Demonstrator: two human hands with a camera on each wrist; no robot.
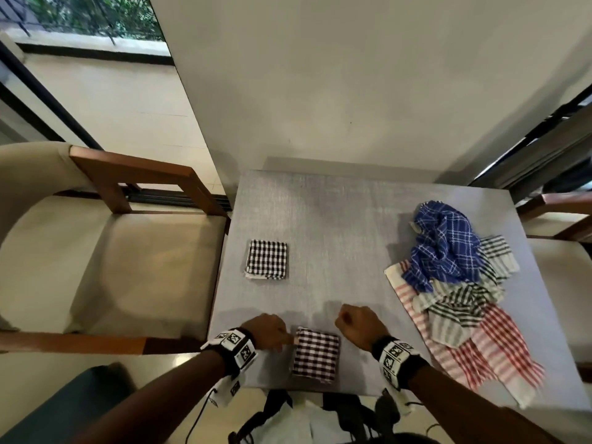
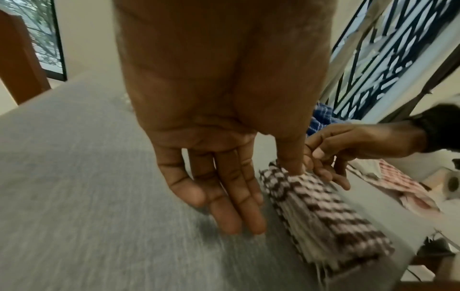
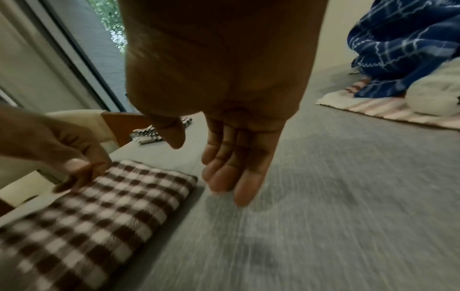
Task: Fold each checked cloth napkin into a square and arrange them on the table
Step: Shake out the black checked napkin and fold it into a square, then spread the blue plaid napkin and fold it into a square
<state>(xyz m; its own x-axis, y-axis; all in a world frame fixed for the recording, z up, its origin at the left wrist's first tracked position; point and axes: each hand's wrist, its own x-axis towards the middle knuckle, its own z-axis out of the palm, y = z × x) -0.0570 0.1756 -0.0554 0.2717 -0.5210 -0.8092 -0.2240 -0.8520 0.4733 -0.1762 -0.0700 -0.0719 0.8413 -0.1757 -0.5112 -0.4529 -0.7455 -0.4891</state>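
Observation:
A folded brown-and-white checked napkin (image 1: 316,355) (image 2: 323,212) (image 3: 87,216) lies as a square near the front edge of the grey table (image 1: 336,219). My left hand (image 1: 272,331) (image 2: 224,196) is at its left far corner; the fingers are straight beside the cloth and the thumb tip touches the corner. My right hand (image 1: 355,325) (image 3: 231,167) hovers just past the napkin's right far corner, fingers relaxed and holding nothing. A second folded napkin (image 1: 266,259) (image 3: 149,133), black-and-white checked, sits further back on the left.
On the table's right side lies a pile of unfolded cloths: a blue checked one (image 1: 445,245) (image 3: 398,49) on top, a dark-striped one (image 1: 461,302) and a red-striped one (image 1: 490,347) under it. A cushioned wooden chair (image 1: 96,251) stands left of the table.

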